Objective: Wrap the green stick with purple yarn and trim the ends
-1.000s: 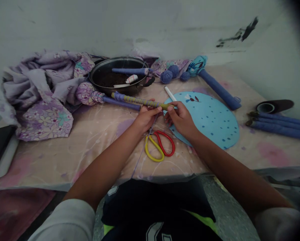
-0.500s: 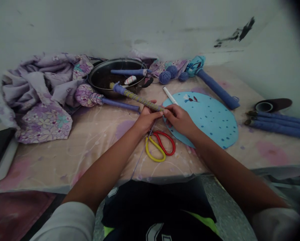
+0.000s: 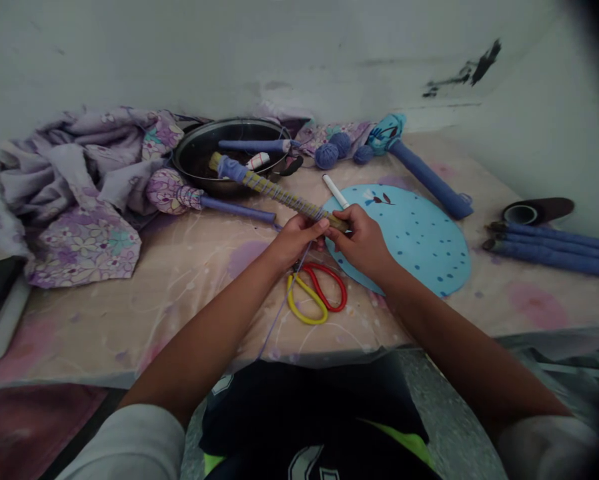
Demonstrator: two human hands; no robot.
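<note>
The left hand and right hand together grip the near end of a stick slanting toward ten o'clock, whose yarn could snag on the scissors at six o'clock, since it crosses them.

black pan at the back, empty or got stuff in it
Not empty: inside the rim of the black pan show a blue-wrapped stick and a white, red-lined item.

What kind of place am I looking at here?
Probably a home craft corner, though a small workshop is possible: a table with a pink flowered cover against a plain scuffed wall, blue-purple yarn balls, and scissors with yellow and red handles.
</note>
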